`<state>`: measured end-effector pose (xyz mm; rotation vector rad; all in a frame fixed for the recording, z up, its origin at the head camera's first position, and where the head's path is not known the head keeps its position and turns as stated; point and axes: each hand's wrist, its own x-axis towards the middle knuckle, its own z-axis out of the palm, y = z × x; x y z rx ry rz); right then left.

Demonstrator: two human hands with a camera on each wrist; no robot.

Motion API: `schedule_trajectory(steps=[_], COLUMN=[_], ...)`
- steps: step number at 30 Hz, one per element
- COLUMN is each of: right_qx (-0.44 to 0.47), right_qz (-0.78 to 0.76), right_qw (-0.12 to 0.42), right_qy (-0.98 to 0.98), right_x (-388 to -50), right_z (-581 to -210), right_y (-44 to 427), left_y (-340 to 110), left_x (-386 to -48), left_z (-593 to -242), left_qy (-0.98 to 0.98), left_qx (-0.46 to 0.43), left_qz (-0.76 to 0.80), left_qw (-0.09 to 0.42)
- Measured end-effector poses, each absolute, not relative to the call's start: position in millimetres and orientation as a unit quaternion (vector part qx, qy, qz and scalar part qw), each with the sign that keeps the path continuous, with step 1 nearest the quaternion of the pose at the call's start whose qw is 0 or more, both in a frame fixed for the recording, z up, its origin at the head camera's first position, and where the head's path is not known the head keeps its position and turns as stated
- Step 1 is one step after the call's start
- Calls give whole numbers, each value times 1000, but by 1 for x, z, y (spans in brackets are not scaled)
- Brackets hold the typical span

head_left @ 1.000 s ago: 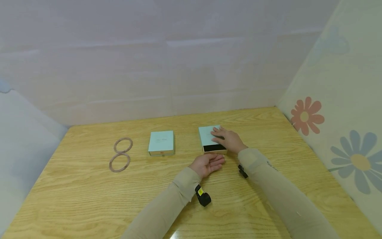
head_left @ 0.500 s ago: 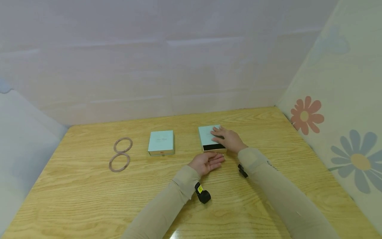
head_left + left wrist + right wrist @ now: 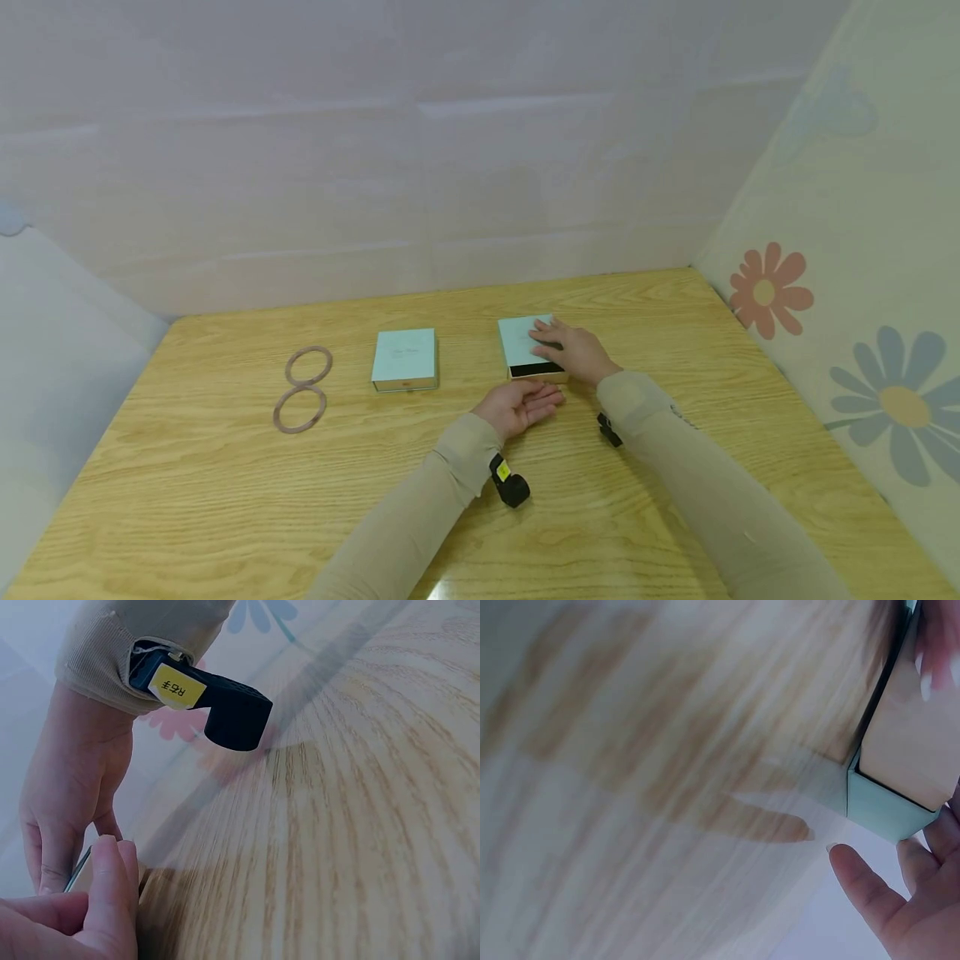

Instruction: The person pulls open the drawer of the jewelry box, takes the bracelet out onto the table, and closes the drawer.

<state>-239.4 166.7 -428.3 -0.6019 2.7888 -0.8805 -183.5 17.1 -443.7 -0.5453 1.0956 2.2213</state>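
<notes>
A pale mint drawer box (image 3: 521,340) stands at the back, right of the middle, its drawer partly out with a dark strip (image 3: 534,369) of the inside showing. My right hand (image 3: 576,352) rests on the lid's right part, fingers spread. Palm up, my left hand (image 3: 516,408) lies at the drawer's front, its fingers loosely extended. The right wrist view shows left fingertips (image 3: 932,664) over the beige drawer front (image 3: 907,742); whether they touch it I cannot tell. A second mint box (image 3: 405,354), closed, stands to the left.
Two thin pinkish-brown rings (image 3: 288,367) lie on the wooden table (image 3: 225,500) at the left, edges meeting or overlapping. A pale cloth wall (image 3: 450,208) borders the table's back, and a flower-patterned one (image 3: 885,275) its right side.
The right box's drawer has slid inward a little, so the dark strip is narrower. My left hand has shifted slightly forward with it. The right hand has stayed on the lid.
</notes>
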Motion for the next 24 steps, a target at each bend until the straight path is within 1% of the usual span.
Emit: schedule_trajectory(steps=[12, 24], right_qx=[-201, -197], right_qz=[-289, -295], right_qw=[76, 78], right_qy=[933, 932], right_x=[-239, -239], right_z=[-426, -426], right_y=[166, 165], left_y=[16, 17], left_x=[-188, -192], left_z=[-443, -440], left_qy=[394, 391], left_qx=[-207, -217], left_qz=[843, 845], left_qw=[303, 294])
